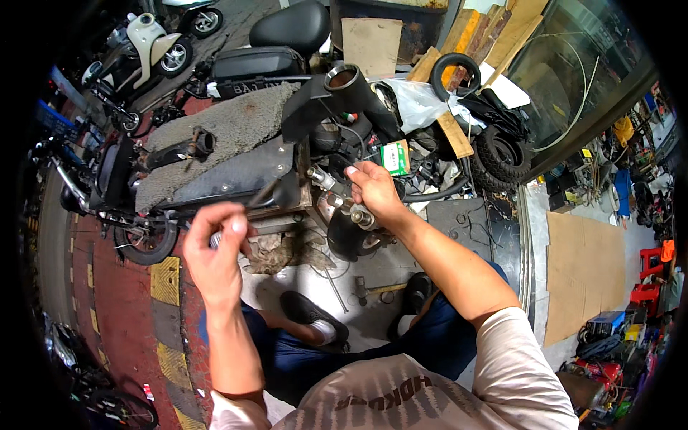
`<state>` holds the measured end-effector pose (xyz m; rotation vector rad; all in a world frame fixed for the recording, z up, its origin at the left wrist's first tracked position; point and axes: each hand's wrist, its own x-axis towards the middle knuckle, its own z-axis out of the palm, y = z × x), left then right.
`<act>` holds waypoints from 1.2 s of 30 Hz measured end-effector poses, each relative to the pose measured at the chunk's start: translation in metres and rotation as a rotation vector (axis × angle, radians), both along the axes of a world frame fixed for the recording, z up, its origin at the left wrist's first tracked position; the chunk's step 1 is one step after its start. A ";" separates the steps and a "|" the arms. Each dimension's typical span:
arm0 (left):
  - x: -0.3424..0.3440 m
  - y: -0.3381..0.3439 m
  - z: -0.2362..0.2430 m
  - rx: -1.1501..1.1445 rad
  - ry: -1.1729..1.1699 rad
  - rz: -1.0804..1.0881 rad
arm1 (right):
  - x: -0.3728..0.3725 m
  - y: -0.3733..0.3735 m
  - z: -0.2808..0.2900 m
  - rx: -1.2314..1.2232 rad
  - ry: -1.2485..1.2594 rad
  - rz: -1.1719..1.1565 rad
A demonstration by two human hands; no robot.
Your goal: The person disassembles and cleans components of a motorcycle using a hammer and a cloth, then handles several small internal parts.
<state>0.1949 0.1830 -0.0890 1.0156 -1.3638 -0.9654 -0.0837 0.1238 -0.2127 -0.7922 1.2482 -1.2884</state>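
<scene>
My left hand (218,251) is raised at the left, fingers curled round something metallic. Only a short silvery end (215,240) shows by the fingers, so its kind stays unclear. Ahead of me, my right hand (376,190) closes on a metal assembly (344,202) with shiny cylindrical ends, held beside the bench edge. A dark rounded part (347,236) sits just below that assembly. On the bench to the left, a dark metal tube with a clamp (179,150) lies on a grey textured mat (247,111). A black part with a round metal collar (342,77) stands at the bench's far end.
A green and white box (394,158) lies among loose parts beyond my right hand. Tyres (502,158) and wooden boards (494,36) stand farther right. Flat cardboard (584,276) covers floor at the right. Scooters (147,46) are parked far left; a thin rod (335,290) lies near my feet.
</scene>
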 end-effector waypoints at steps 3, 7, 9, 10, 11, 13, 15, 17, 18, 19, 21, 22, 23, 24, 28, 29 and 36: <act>-0.002 -0.029 0.035 -0.197 -0.262 0.076 | -0.003 -0.004 -0.007 -0.051 0.042 0.021; -0.004 -0.051 0.066 -0.437 -0.424 0.150 | 0.000 -0.005 -0.009 -0.048 0.096 0.036; -0.015 -0.085 0.059 -0.570 -0.590 0.175 | 0.001 -0.002 -0.009 -0.043 0.103 0.038; -0.012 -0.100 0.054 -0.598 -0.675 0.197 | 0.008 -0.002 -0.007 -0.041 0.087 0.063; -0.016 -0.117 0.045 -0.636 -0.801 0.180 | 0.005 0.000 -0.002 -0.042 0.085 0.066; -0.027 -0.137 0.031 -0.597 -1.071 0.094 | -0.003 0.001 -0.005 -0.063 0.113 0.041; -0.029 -0.136 0.031 -0.473 -1.160 0.002 | -0.001 0.004 -0.002 -0.039 0.173 0.045; -0.029 -0.140 0.037 -0.445 -1.174 -0.065 | -0.001 0.005 0.001 -0.044 0.185 0.062; -0.028 -0.140 0.038 -0.434 -1.179 -0.091 | 0.000 0.006 0.001 -0.047 0.189 0.069; -0.027 -0.141 0.039 -0.423 -1.185 -0.115 | 0.000 0.006 -0.001 -0.047 0.187 0.071; -0.032 -0.145 0.040 -0.442 -1.272 -0.106 | -0.003 0.004 -0.008 -0.053 0.189 0.074; -0.036 -0.146 0.042 -0.453 -1.312 -0.098 | -0.005 0.002 -0.011 -0.064 0.202 0.067; -0.041 -0.143 0.043 -0.481 -1.390 -0.064 | -0.005 0.001 -0.016 -0.075 0.214 0.060; -0.046 -0.141 0.045 -0.510 -1.443 -0.051 | -0.005 0.000 -0.017 -0.088 0.227 0.055; -0.049 -0.145 0.045 -0.509 -1.414 0.014 | -0.005 -0.003 -0.022 -0.124 0.244 0.057; -0.045 -0.145 0.047 -0.507 -1.363 0.019 | -0.004 -0.003 -0.023 -0.108 0.217 0.046; -0.002 -0.102 0.048 -0.553 -1.239 -0.094 | -0.006 0.001 -0.014 -0.086 0.206 0.040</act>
